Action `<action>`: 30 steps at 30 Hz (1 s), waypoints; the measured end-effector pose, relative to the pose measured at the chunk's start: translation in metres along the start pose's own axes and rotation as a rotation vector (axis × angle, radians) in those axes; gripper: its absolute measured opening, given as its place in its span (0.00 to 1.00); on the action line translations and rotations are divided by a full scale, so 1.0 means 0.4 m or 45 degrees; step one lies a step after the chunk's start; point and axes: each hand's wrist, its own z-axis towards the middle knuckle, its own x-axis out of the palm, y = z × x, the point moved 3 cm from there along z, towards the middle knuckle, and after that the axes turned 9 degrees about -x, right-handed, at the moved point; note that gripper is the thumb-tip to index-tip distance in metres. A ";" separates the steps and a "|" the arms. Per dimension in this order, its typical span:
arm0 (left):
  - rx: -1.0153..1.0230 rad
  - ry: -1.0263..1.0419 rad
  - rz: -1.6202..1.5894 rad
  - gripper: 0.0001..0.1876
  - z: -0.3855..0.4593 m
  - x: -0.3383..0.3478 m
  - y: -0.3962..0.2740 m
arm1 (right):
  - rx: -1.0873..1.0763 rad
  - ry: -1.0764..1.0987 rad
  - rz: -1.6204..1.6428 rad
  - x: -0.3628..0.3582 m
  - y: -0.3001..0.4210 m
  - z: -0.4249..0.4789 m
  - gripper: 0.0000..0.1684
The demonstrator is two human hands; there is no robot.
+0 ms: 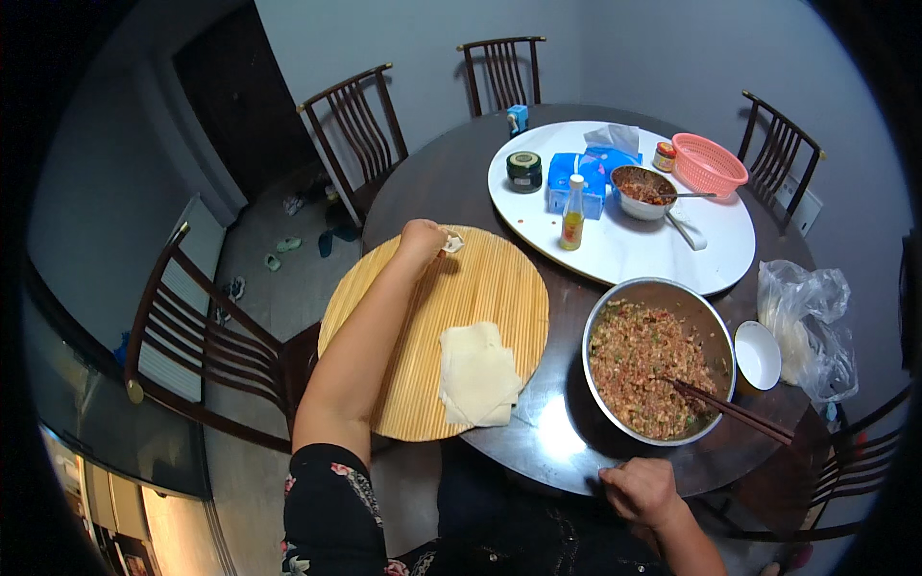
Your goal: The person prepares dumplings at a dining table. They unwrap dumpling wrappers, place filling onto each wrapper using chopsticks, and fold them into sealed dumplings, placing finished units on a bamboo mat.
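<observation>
My left hand (423,239) reaches over the far part of a round slatted mat (497,288) and grips a small folded wonton (453,242). The wonton is partly hidden by the fingers. On the mat's near right side lies a stack of pale square dough wrappers (479,374). My right hand (639,489) rests at the table's near edge, fingers curled and nothing visible in it. Just beyond it stands a large steel bowl (596,403) of minced filling (645,360), with wooden chopsticks (735,412) leaning in the filling and over the rim.
Right of the bowl are a white bowl (758,356) and a clear plastic bag (807,324). The white turntable (634,252) bears a glass bottle (573,219), a dark jar (524,172), a blue tissue pack (576,176), a smaller bowl (645,209) and a pink basket (709,165). Chairs surround the table.
</observation>
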 end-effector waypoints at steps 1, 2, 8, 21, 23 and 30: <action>-0.032 0.019 0.029 0.08 0.028 0.005 0.002 | 0.014 0.007 0.011 0.001 -0.001 0.000 0.18; -0.065 0.035 0.058 0.07 0.055 0.003 0.004 | 0.009 0.004 -0.002 0.003 -0.002 0.001 0.17; -0.220 -0.007 0.135 0.07 0.121 0.028 0.020 | 0.051 -0.004 0.020 0.006 -0.007 -0.003 0.16; 0.265 -0.279 0.376 0.14 0.147 -0.071 0.115 | 0.030 -0.007 0.033 0.004 0.003 0.018 0.16; 0.305 -0.254 0.371 0.15 0.040 -0.031 0.035 | 0.041 -0.004 -0.016 0.002 -0.005 0.002 0.17; 0.424 0.638 0.449 0.14 -0.370 -0.008 0.035 | 0.010 -0.076 -0.010 0.002 -0.002 -0.003 0.18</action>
